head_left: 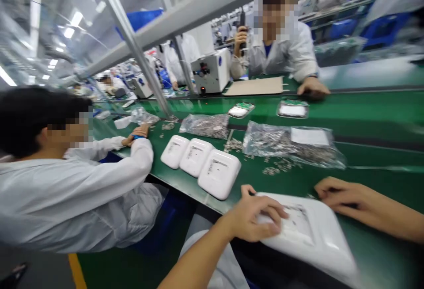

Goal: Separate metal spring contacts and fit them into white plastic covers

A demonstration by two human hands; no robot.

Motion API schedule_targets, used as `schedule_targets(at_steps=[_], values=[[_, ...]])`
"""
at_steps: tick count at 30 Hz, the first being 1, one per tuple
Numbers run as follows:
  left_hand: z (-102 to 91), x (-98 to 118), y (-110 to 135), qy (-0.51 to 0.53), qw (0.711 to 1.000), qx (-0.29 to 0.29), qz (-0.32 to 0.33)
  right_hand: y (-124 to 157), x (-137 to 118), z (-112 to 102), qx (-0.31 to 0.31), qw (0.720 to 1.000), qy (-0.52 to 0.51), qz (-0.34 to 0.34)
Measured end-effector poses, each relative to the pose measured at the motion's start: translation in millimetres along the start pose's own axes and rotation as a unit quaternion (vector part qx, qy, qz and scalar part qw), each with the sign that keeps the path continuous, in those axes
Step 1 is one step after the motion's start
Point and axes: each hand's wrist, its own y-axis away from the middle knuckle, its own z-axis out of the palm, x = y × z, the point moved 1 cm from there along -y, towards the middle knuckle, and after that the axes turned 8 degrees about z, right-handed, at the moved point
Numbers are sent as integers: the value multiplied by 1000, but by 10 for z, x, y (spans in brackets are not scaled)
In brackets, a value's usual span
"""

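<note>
A white, rounded plastic housing (327, 231) lies at the near edge of the green bench, its recessed face up. My left hand (256, 218) grips its left side, fingers curled over the edge and onto the recess. Just past the housing's far right corner, my right hand (344, 195) rests low over the bench with fingers bent together. A tiny piece shows by its fingertips, but what they hold, if anything, I cannot make out. Small loose metal parts (278, 166) lie scattered beyond the housing, in front of a clear bag (294, 144) filled with similar parts.
Three more white housings (219, 174) stand in a row to the left. Another bag of parts (205, 125) lies behind them. Two trays with green boards (293, 108) sit on the green strip. A co-worker (76, 192) sits left; another person (281, 46) leans across opposite.
</note>
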Motion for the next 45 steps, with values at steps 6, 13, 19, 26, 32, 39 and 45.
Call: schedule_targets(at_steps=[6, 13, 19, 26, 32, 39, 45], values=[[-78, -64, 7, -54, 989, 136, 4, -53, -127, -236, -32, 997, -56, -33], [-133, -110, -3, -87, 985, 147, 26, -31, -118, -175, 51, 997, -49, -11], [-79, -52, -82, -108, 987, 98, 71, -141, -114, -41, 47, 991, 95, -79], [-14, -97, -355, -174, 972, 16, 156, -221, 125, -46, 150, 971, 174, 62], [123, -100, -403, -265, 940, 13, 215, -21, 33, -234, 206, 942, 208, 167], [183, -12, -323, -280, 941, 13, 191, 31, -737, -518, 163, 951, 229, 132], [194, -40, -298, -296, 934, 3, 198, -187, -1163, -324, 103, 954, 243, 143]])
